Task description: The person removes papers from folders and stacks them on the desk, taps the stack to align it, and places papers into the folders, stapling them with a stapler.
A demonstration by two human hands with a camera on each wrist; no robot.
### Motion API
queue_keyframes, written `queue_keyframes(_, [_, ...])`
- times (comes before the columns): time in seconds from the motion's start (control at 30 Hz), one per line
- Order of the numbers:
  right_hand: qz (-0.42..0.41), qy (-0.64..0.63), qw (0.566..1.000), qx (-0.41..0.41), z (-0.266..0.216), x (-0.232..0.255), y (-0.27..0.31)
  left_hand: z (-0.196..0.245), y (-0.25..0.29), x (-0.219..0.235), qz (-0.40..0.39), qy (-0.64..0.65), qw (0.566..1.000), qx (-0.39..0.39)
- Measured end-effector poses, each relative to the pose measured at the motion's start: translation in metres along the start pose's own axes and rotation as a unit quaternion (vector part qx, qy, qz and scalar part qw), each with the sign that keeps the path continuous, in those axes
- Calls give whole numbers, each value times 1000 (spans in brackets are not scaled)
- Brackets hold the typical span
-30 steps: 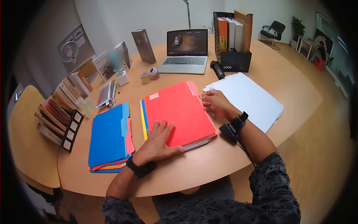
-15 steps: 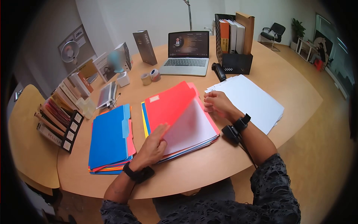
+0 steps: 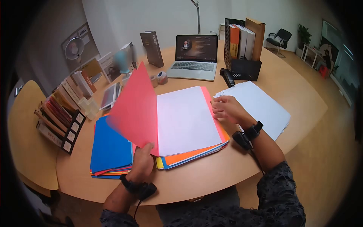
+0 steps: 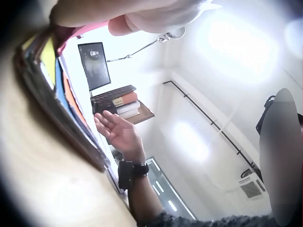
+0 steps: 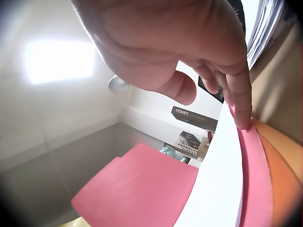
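Red folder [image 3: 136, 109], its cover lying flat on the stack a second ago, now stands open, the cover lifted and swung to the left while white paper [image 3: 185, 121] shows inside. Its place is atop the nearer right-hand stack, on a pale wood-grained table [image 3: 208, 178] with a curved edge; beyond are plain light walls [image 3: 162, 17], a brownish floor [image 3: 321, 147], one black chair [image 3: 279, 38] and one leafy plant [image 3: 303, 34]. The person's left hand [image 3: 143, 160] pinches the cover's lower edge, its fingers closed narrowly on it. The right hand [image 3: 228, 109] is at the opposite side, fingers loosely bent and thumb apart, one fingertip touching the pinkish border in the right wrist view. Two folder stacks are on the table: one under the red folder, with yellow, orange and blue edges, and one topped by a smooth blue folder [image 3: 109, 147], partly behind the cover. One pile of white sheets [image 3: 262, 108], corners slightly fanned, lies to the right. Farther back are one open laptop [image 3: 194, 62], two round tape rolls [image 3: 162, 78] side by side, one upright dark box [image 3: 152, 49], and one black file holder [image 3: 245, 70] of books, an orange spine among them
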State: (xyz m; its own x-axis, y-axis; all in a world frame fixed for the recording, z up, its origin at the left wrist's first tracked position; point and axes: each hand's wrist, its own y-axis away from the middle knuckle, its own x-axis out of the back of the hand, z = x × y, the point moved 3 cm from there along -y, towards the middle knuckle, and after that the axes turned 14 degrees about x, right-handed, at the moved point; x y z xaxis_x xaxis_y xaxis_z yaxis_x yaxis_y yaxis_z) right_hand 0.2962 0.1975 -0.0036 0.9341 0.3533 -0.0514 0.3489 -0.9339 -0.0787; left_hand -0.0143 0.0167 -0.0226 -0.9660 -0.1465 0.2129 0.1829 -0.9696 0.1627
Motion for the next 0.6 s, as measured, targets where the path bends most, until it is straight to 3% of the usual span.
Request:
queue_keyframes(0.03, [0, 5, 1000, 2, -2, 0, 0, 1, -1, -2, 1, 3, 1000, 1])
queue_keyframes(0.07, [0, 10, 1000, 4, -3, -1, 1, 0, -1, -5, 5, 170, 984, 55])
queue_keyframes(0.1, [-1, 13, 1000, 2, -5, -3, 2, -1, -1, -6, 9, 331, 938, 107])
queue_keyframes(0.2, [4, 21, 1000, -5, -6, -6, 3, -2, 0, 1, -29, 343, 930, 125])
queue_keyframes(0.43, [-29, -30, 998, -39, -3, -1, 0, -7, 0, 2, -21, 361, 924, 126])
queue_keyframes(0.6, [-17, -15, 998, -55, -5, -12, -3, -17, -4, 1, -12, 267, 956, 121])
